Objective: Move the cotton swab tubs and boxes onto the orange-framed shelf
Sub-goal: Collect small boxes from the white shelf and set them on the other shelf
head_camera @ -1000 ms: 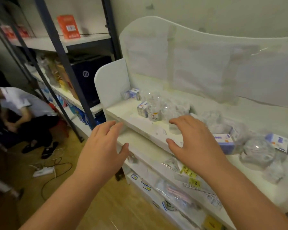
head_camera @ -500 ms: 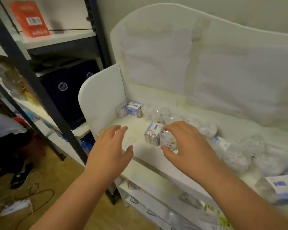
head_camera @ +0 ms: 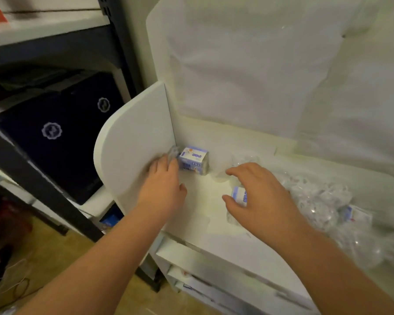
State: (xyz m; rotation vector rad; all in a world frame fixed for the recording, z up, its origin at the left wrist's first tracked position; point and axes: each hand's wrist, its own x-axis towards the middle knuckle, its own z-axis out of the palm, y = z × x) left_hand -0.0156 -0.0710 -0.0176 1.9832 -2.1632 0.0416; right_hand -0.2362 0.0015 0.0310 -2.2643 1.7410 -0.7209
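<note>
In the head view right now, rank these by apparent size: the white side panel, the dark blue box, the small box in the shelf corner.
1. dark blue box
2. white side panel, nearly as large; nearness makes this unsure
3. small corner box, clearly smallest

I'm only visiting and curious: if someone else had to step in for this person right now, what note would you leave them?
Left hand: reaching into the corner by the white side panel, fingers at a small clear pack; whether it grips it I cannot tell.
Right hand: curled over a blue-and-white box on the white shelf, apparently taking hold of it.
Another blue-and-white box stands in the back corner. Clear wrapped tubs lie in a heap to the right, with one more box among them.
Done: nothing visibly moved; no orange-framed shelf is in view.
Left: carry all boxes and tubs over.
</note>
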